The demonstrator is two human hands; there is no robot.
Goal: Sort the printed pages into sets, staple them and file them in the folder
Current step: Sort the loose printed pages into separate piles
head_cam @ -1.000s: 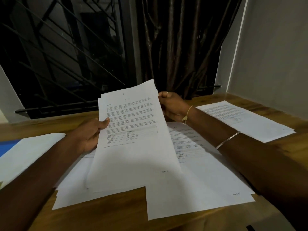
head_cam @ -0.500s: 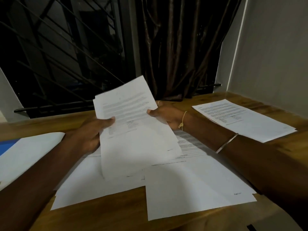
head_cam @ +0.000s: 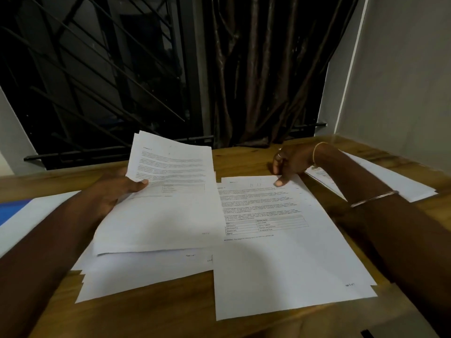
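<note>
- The right hand (head_cam: 290, 164) has its thumb on the top edge of a page (head_cam: 263, 203), with the fingers curled just past that edge. I cannot tell whether it is pinching the page or has let go.
- Half a second ago this hand was lifting that page off the sheaf. Now the page lies flat on the pile (head_cam: 305, 289) below the hand.
- The left hand (head_cam: 114, 193), well apart from the right, grips the sheaf (head_cam: 170, 215) with its thumb on top, above a lower pile (head_cam: 146, 276).
- So one more page is sorted. I'd judge sorting is partway done, with stapling and filing still to come.
- A third pile (head_cam: 395, 184) lies behind the right forearm. The blue folder (head_cam: 12, 211) lies past the left forearm.
- The pages show paragraphs, a small table and corner footers, all too blurred to read. No brand shows.
</note>
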